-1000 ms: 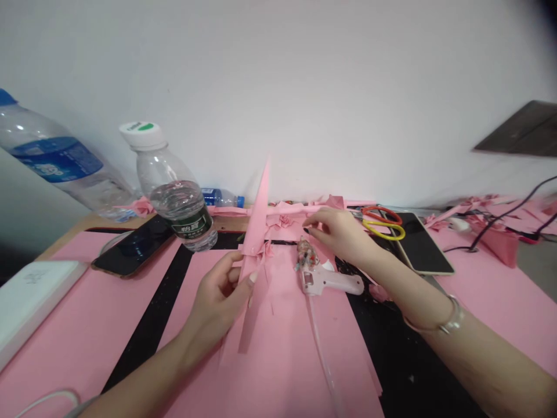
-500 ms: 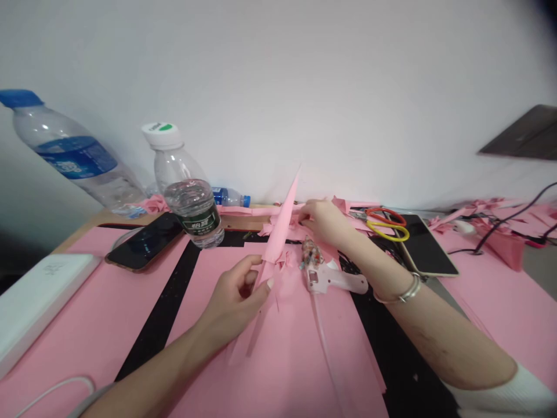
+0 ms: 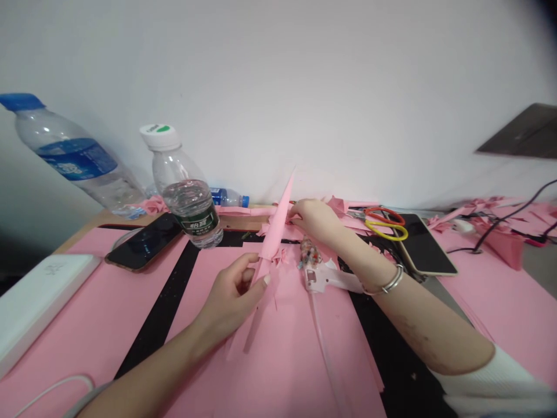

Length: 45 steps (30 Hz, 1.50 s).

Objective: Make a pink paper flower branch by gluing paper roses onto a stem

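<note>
My left hand pinches the lower end of a rolled pink paper cone between thumb and fingers. The cone leans up, its sharp tip toward the wall. Just right of the cone, my right hand has its fingers curled down among pink paper pieces; whatever lies between them is hidden. A small folded pink paper piece shows beside the cone's base. Below my right hand, a white hot glue gun lies on the pink sheets, its nozzle end crusted with coloured bits and a glue stick out its back.
At left stand a water bottle and a leaning blue-capped bottle, near a dark phone and a white power bank. At right lie scissors with red and yellow handles, a tablet-like device and a black cable.
My right hand has moved slightly left, closer to the cone. My left hand and the cone have shifted a little left in view, the cone still held.
</note>
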### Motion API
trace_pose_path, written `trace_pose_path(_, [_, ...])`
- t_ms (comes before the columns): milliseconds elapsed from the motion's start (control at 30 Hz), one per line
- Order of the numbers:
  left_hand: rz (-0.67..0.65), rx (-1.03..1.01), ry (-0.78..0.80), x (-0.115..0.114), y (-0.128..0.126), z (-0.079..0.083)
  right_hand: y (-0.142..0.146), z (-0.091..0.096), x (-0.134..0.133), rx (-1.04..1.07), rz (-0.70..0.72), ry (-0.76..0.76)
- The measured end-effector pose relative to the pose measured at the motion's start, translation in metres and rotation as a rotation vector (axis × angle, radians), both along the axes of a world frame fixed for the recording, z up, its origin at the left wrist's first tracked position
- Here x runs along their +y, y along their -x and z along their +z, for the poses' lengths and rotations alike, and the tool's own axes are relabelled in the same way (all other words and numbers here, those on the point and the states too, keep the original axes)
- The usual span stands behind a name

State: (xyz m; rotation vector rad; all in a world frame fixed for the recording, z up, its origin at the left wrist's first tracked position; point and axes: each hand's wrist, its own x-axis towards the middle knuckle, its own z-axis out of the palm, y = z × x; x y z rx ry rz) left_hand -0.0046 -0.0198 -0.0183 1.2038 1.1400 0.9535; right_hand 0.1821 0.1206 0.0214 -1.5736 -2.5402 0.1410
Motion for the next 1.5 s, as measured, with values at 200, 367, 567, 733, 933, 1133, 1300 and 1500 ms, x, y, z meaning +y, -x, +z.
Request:
trace_pose_path(200, [-0.005, -0.004, -0.002, 0.000, 0.001, -0.002, 0.003, -0.002, 0.003, -0.073, -0.043, 0.015])
trace_pose_path(367, [-0.008, -0.020, 0.016, -0.001, 0.000, 0.001, 0.004, -0.003, 0.002, -0.090, -0.071, 0.023])
trace_pose_path(567, [-0.016, 0.002, 0.006, 0.000, 0.001, -0.002, -0.010, 0.014, -0.005, -0.042, -0.125, 0.016])
trace_pose_path(733, [-0.021, 0.074, -0.031, 0.002, 0.002, -0.008, -0.035, 0.054, -0.035, 0.256, -0.254, -0.124])
trace_pose_path(933, [-0.100, 0.111, -0.015, 0.002, 0.003, -0.010, -0.020, 0.074, -0.069, 0.426, 0.223, 0.069])
trace_pose_path(1133, [-0.243, 0.046, 0.052, 0.002, 0.004, -0.007, -0.008, 0.059, -0.071, 0.206, 0.418, 0.196])
trace_pose_path(1300, [-0.330, 0.010, 0.057, 0.004, 0.006, -0.007, -0.009, 0.058, -0.074, 0.184, 0.486, 0.220])
trace_pose_path(1500, [-0.357, 0.061, 0.063, 0.004, 0.007, -0.003, -0.009, 0.057, -0.075, 0.129, 0.573, 0.229])
